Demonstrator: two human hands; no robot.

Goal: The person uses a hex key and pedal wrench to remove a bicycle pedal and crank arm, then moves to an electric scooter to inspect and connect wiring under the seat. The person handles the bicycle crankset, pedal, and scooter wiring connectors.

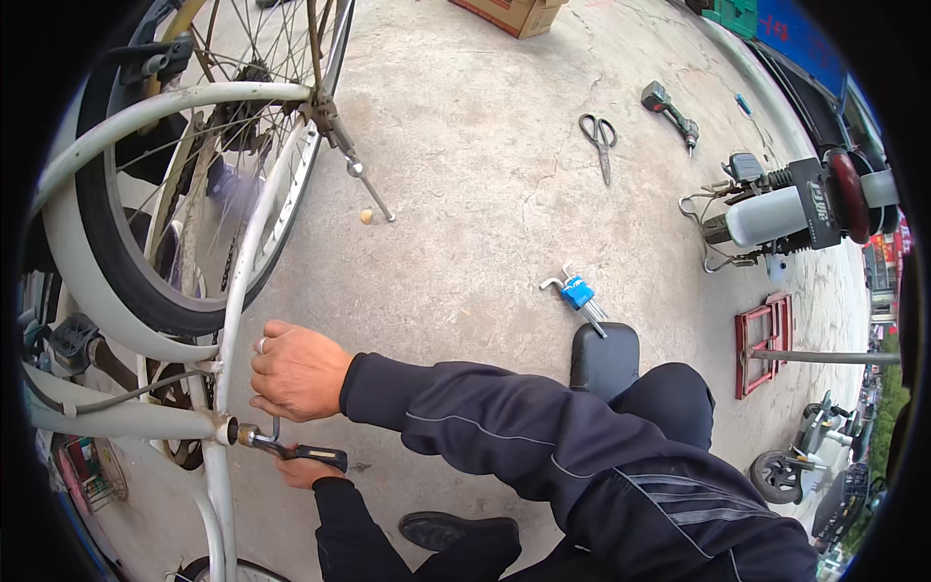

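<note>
My left hand [305,472] is closed around a ratchet wrench [318,455] with a black handle. The wrench's metal head [249,435] meets the open end of a white tube on the bicycle frame [145,422]. Just above it, my right hand [299,372], wearing a ring, is closed with its fingers curled beside the upright frame tube. A thin grey metal rod [276,427] runs down from beneath those fingers toward the wrench; its upper end is hidden by the hand. The bicycle's spoked wheel [218,311] stands behind and to the left.
On the concrete lie hex keys in a blue holder [577,291], touching a black pad [606,359], with scissors [600,145] and a cordless drill [671,114] farther off. A red metal frame [764,344] and a scooter part [776,215] sit right. A cardboard box [514,15] is at the top.
</note>
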